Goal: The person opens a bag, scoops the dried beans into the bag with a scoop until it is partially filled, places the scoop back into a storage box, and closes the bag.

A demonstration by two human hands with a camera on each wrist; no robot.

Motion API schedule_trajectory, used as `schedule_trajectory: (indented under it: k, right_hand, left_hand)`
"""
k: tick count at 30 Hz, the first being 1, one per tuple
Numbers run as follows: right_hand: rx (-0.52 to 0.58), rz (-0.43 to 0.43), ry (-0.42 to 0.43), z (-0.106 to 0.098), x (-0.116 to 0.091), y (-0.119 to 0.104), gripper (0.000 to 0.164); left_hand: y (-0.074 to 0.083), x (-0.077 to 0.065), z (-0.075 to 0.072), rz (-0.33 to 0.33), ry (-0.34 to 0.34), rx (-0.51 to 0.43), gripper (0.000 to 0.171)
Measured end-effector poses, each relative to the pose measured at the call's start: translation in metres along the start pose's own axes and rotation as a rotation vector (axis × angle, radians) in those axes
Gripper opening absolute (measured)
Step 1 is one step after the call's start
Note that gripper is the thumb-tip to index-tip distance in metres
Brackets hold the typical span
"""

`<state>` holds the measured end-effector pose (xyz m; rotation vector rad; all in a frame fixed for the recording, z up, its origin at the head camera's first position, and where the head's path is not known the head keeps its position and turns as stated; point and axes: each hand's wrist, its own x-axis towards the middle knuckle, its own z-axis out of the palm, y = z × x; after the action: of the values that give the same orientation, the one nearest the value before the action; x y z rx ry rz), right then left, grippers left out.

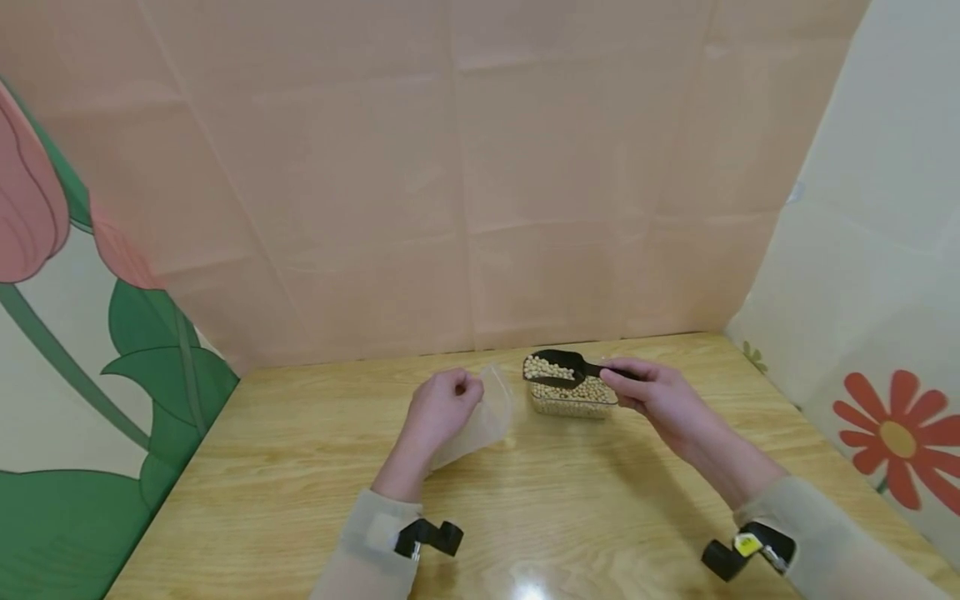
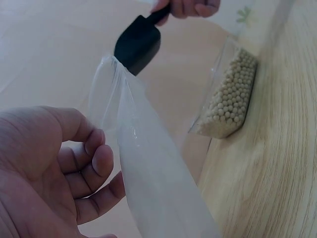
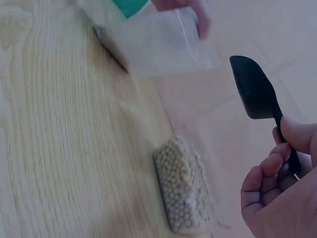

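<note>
My left hand [image 1: 444, 406] pinches the upper edge of a translucent plastic bag [image 2: 153, 173], which hangs above the table with its mouth toward the scoop. My right hand [image 1: 660, 400] grips the handle of a black scoop [image 1: 576, 365] between thumb and fingers. Pale round beans [image 1: 547, 369] fill the scoop's bowl, as the head view shows. Below the scoop stands a clear plastic box [image 1: 573, 408] holding many more of these beans [image 3: 183, 183]. In the left wrist view the scoop's tip overlaps the bag's mouth.
A wood-grain table [image 1: 300, 467] lies under everything. Pinkish sheeting [image 1: 450, 183] rises behind its back edge. On the left is a panel with painted leaves [image 1: 157, 358], and on the right a white wall bears a red flower [image 1: 896, 437].
</note>
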<state>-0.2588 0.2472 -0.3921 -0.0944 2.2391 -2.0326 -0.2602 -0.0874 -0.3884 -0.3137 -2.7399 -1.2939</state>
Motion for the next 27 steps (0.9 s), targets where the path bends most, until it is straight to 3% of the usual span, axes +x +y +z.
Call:
schedule_trajectory:
  k: [8, 27]
  right_hand:
    - [-0.043, -0.021, -0.024, 0.017, -0.004, -0.008, 0.056]
    - [-0.29, -0.014, -0.045, 0.041, -0.006, -0.023, 0.049]
  left_hand:
    - [-0.001, 0.001, 0.001, -0.004, 0.01, 0.005, 0.023]
    - [0.0, 0.0, 0.0, 0.013, 0.014, 0.01, 0.025]
